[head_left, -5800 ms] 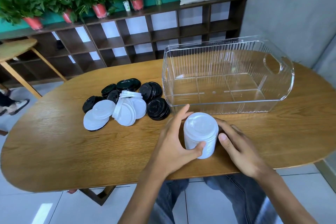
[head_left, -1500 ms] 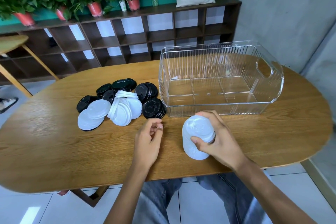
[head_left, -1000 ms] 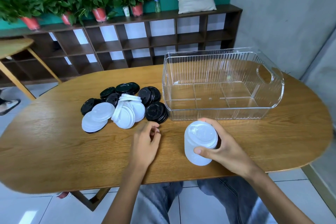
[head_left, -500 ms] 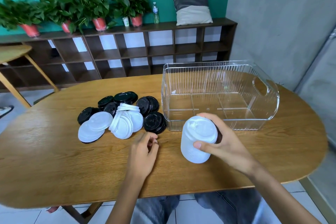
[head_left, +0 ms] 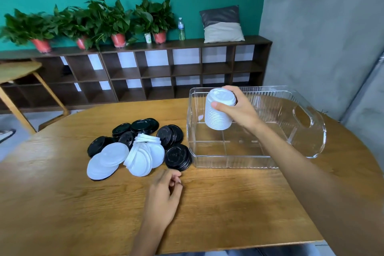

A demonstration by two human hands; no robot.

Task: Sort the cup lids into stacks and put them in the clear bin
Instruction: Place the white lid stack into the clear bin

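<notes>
Since half a second ago the right hand (head_left: 235,110) has lifted the white stack (head_left: 219,111) off the counter (head_left: 228,203) and carried it up and forward over the bin (head_left: 307,131). The stack now hangs in the air above the bin's near-left part, a little tilted, not touching the floor of the bin. The right hand's fingers curl round the stack's top, thumb on the near side, so this hand is clamped on the stack.

The left hand (head_left: 164,195) has stayed low on the counter, near and to the left of the right hand. Its fingers are loosely curled and it holds nothing.

Just beyond the left hand lies the heap of loose lids (head_left: 137,145), black and white mixed, some leaning on each other. The nearest black lids (head_left: 178,157) lie just beside the bin's left wall. The bin stands on the counter under the right hand, with no lids in it.

Beyond the right hand a shelf (head_left: 145,72) runs along the wall, with plants (head_left: 93,21) and a cushion (head_left: 222,25) on top.
</notes>
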